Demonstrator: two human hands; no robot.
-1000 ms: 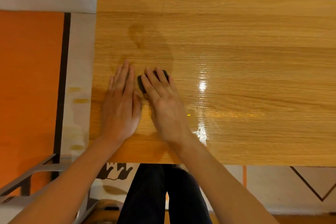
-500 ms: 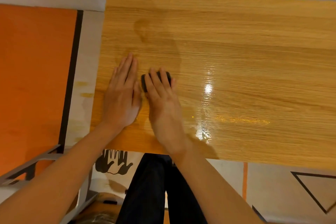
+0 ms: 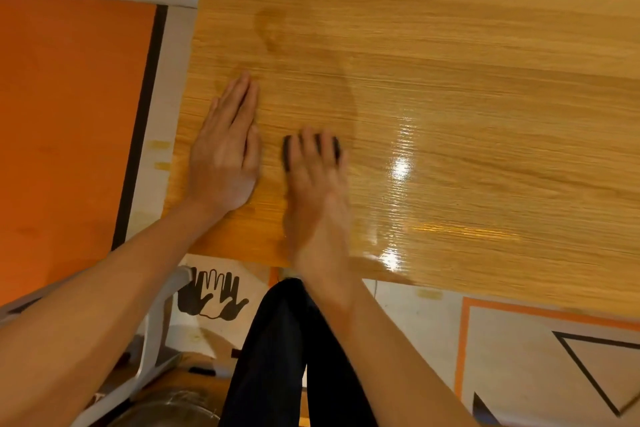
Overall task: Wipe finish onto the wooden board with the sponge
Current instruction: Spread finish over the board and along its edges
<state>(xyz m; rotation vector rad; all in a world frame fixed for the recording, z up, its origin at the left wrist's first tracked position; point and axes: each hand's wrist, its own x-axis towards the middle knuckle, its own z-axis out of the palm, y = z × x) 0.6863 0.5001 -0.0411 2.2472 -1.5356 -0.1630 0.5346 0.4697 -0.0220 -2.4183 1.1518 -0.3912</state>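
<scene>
My left hand [image 3: 225,152] lies flat with straight fingers near the wooden board's [image 3: 450,62] left edge, pinning it. Just beside it, not touching, my right hand [image 3: 313,184] presses the dark sponge [image 3: 335,146] down under its fingers — whether they curl round it I cannot tell, the hand is blurred. The sponge sits toward the near-left corner. The near right stretch gleams wet — coated, I judge. The far strip and the left edge look dull, so those are left to wipe.
</scene>
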